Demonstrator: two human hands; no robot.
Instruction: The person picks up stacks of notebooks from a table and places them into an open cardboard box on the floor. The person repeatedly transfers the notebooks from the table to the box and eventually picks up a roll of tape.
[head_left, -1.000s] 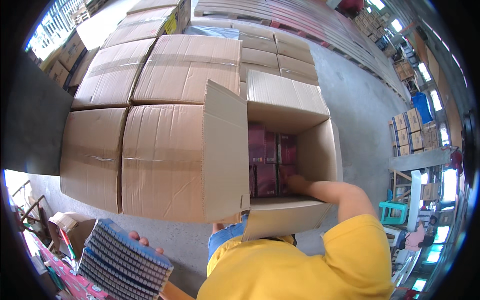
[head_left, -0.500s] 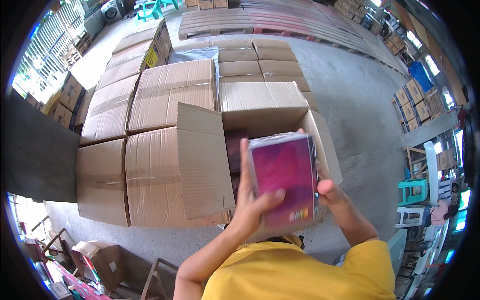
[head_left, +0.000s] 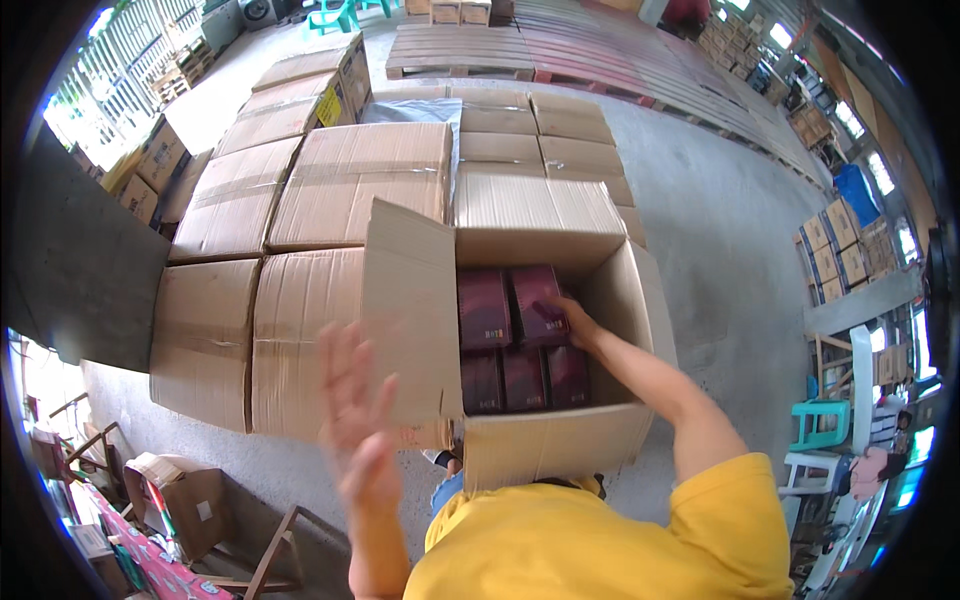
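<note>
An open cardboard box (head_left: 620,300) stands in front of me with its flaps folded outward. Inside it, several purple packs with shiny covers lie in two rows; they look like bundles of notebooks. My right hand (head_left: 575,322) reaches in and grips the right pack (head_left: 535,290) of the far row, thumb on its top; the fingers on its far side are hidden. That pack sits slightly tilted beside a neighbouring pack (head_left: 484,308). My left hand (head_left: 358,420) is raised outside the box, near its left flap (head_left: 408,310), fingers spread, empty and blurred by motion.
Closed cardboard boxes (head_left: 350,185) are packed together left of and behind the open box. Wooden pallets (head_left: 580,50) lie farther back. A green stool (head_left: 820,425) stands at the right, and a carton (head_left: 180,505) with things in it at the lower left.
The purple pack that both hands held above the box is now down inside it. My left hand has let go and moved left; my right hand stays on the pack.
</note>
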